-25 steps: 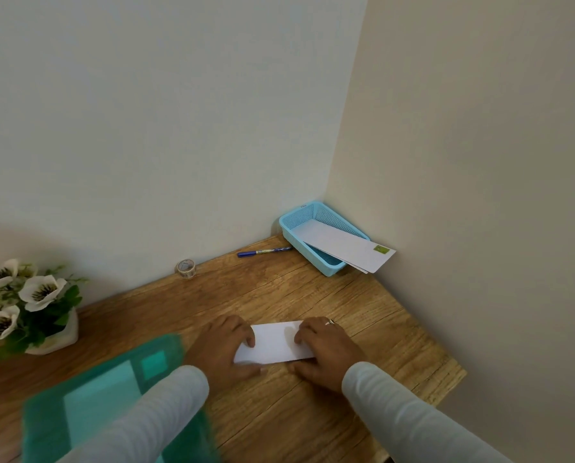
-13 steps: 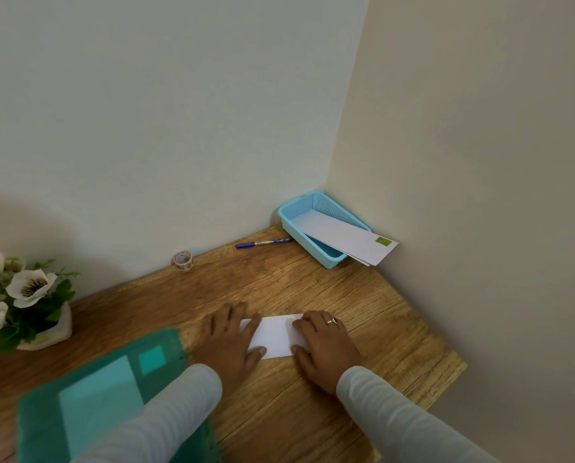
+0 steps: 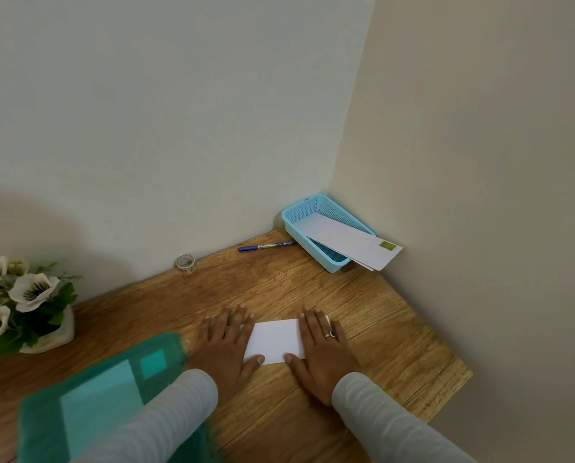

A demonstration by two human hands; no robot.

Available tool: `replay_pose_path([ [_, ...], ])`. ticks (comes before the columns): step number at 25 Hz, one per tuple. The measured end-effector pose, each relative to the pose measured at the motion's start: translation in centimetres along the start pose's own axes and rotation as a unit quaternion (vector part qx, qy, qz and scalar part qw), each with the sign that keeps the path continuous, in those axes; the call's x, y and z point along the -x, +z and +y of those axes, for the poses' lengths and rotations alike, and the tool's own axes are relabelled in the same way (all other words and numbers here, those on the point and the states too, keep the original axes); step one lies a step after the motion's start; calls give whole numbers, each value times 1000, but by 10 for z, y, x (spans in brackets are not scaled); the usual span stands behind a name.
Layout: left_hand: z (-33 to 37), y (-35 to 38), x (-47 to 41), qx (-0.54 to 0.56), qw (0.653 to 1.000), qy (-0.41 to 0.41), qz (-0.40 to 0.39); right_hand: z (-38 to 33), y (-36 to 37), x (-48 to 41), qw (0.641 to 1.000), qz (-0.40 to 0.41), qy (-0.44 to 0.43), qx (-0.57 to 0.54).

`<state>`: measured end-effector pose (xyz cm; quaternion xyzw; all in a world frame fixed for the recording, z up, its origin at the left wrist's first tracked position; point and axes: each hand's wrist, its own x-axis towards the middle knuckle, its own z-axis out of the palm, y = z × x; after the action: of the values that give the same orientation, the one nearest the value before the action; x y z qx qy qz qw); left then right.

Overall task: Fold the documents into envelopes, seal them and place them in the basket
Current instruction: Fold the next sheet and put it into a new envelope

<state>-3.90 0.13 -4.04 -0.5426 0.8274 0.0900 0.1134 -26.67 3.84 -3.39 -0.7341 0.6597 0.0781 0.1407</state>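
Observation:
A folded white document (image 3: pixel 274 340) lies flat on the wooden desk (image 3: pixel 379 329). My left hand (image 3: pixel 227 345) presses its left end with straight, spread fingers. My right hand (image 3: pixel 322 349), wearing a ring, lies flat on its right end. A blue mesh basket (image 3: pixel 299 212) stands in the far corner against the walls. White envelopes (image 3: pixel 353 243), the top one with a green stamp, lean in the basket and stick out over its right rim.
A teal folder (image 3: pixel 95 402) holding paper lies at the near left, partly under my left sleeve. A pot of white flowers (image 3: pixel 22 302) stands at the left. A tape roll (image 3: pixel 185 264) and a blue pen (image 3: pixel 266 246) lie by the back wall. The desk's edge runs close on the right.
Both hands have flattened and slid apart along the folded document, from curled fingers near its ends to spread palms pressing it down. The view has shifted slightly.

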Motion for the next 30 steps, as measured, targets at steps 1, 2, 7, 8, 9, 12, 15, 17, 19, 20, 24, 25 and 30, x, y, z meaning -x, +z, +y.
replay_pose_path([
  [1, 0, -1, 0, -2, 1000, 1, 0, 8, -2, 1, 1000, -6, 12, 2],
  [2, 0, -2, 1, -4, 1000, 1, -2, 14, -3, 3, 1000, -8, 21, 2],
  [7, 4, -5, -1, -10, 1000, -11, -12, 25, -4, 6, 999, -2, 38, 2],
  [8, 5, -8, 0, -12, 1000, -15, -7, 25, -4, 5, 999, -4, 39, 2],
  [9, 5, -10, 1, -12, 1000, -16, 4, 25, -4, 5, 999, -6, 39, 3],
  [12, 3, -16, 4, -2, 999, -17, 39, 26, -4, 5, 999, -7, 36, 5],
  [15, 3, -14, 8, 6, 998, -15, 65, 30, -2, 4, 999, -11, 26, 17],
  [17, 7, -7, 11, -3, 998, -16, 57, 34, -3, 2, 999, -15, 17, 26],
  [19, 11, 2, 13, -3, 999, -8, 48, 35, -5, 1, 999, -15, 22, 33],
  [20, 12, 7, 13, -1, 999, -9, 45, 32, -5, 2, 999, -7, 27, 34],
  [24, 15, 10, 14, 11, 999, -9, 32, -15, 1, 6, 999, 19, -37, 14],
  [25, 15, 9, 15, 6, 1000, -3, 10, -28, 4, 6, 998, 21, -60, 8],
  [30, 14, 7, 15, 23, 999, -19, 20, -24, 9, 3, 998, 20, -62, -1],
])
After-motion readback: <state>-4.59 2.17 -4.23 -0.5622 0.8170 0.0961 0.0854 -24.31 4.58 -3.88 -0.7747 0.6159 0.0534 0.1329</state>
